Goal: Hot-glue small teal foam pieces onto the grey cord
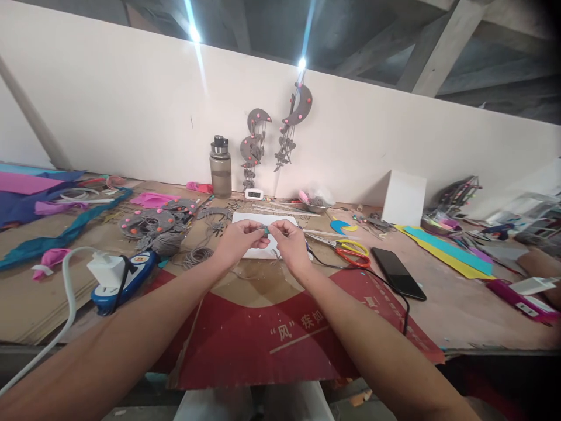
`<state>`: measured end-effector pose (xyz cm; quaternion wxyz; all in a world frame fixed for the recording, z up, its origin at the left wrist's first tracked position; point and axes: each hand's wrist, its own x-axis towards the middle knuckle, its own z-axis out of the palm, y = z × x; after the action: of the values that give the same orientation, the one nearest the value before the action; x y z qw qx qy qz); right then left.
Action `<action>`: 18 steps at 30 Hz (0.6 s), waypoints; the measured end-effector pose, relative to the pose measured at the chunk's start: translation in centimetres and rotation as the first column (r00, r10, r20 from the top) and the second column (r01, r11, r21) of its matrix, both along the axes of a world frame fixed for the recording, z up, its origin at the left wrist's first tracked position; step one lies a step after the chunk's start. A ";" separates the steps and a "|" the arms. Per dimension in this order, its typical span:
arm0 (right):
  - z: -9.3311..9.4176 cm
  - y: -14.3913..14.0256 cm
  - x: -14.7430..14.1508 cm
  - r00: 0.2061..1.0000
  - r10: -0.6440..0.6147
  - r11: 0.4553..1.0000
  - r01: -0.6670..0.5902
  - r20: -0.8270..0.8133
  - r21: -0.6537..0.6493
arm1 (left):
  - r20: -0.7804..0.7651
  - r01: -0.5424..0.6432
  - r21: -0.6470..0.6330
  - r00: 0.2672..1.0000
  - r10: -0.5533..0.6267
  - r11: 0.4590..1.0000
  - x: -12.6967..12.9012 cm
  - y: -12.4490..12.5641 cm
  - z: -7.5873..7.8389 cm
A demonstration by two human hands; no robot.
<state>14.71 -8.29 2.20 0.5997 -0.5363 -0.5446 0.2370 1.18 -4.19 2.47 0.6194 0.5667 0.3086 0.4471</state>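
We see the bit [265,230] held between the hands: thumb and forefinger of the left hand [241,241] pinch it from one side, those of the right hand [290,242] from the other, probably because so small a thing needs both sets of fingertips to steady it. The sheet [254,253] lies beneath both hands, perhaps for a pale ground that makes small things easier to see. To the right of the right hand lie the scissors [356,251], loops turned away from it, then the phone [398,273]; we judge both are kept within easy reach. Left of the left hand sits coiled yarn [198,256]. We cannot make out the bit's shape or material, as fingers cover most of it. The hands hide much of the sheet, the cable [408,309] is lost behind the right hand, and far to its right another person's arm [541,266] is cut off.
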 end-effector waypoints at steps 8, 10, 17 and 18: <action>-0.4 0.0 0.0 0.997 0.029 0.999 -0.030 0.074 0.011 | 0.075 0.002 -0.082 0.997 0.004 0.997 -0.1 -0.2 0.1; -0.4 0.1 0.1 0.995 0.022 1.000 -0.024 0.092 0.015 | 0.059 -0.016 -0.085 0.998 0.022 0.996 -0.1 -0.1 0.0; -0.2 -0.2 0.2 0.990 0.029 0.999 -0.034 0.137 0.031 | 0.148 0.061 -0.140 0.988 -0.040 0.988 0.0 0.0 0.0; -0.2 -0.3 0.3 0.989 0.029 0.999 -0.034 0.148 0.031 | 0.156 0.078 -0.142 0.986 -0.056 0.987 0.0 0.0 -0.1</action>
<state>14.98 -8.57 2.00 0.5629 -0.5334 -0.5997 0.1972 1.13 -4.20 2.42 0.6961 0.4938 0.2734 0.4438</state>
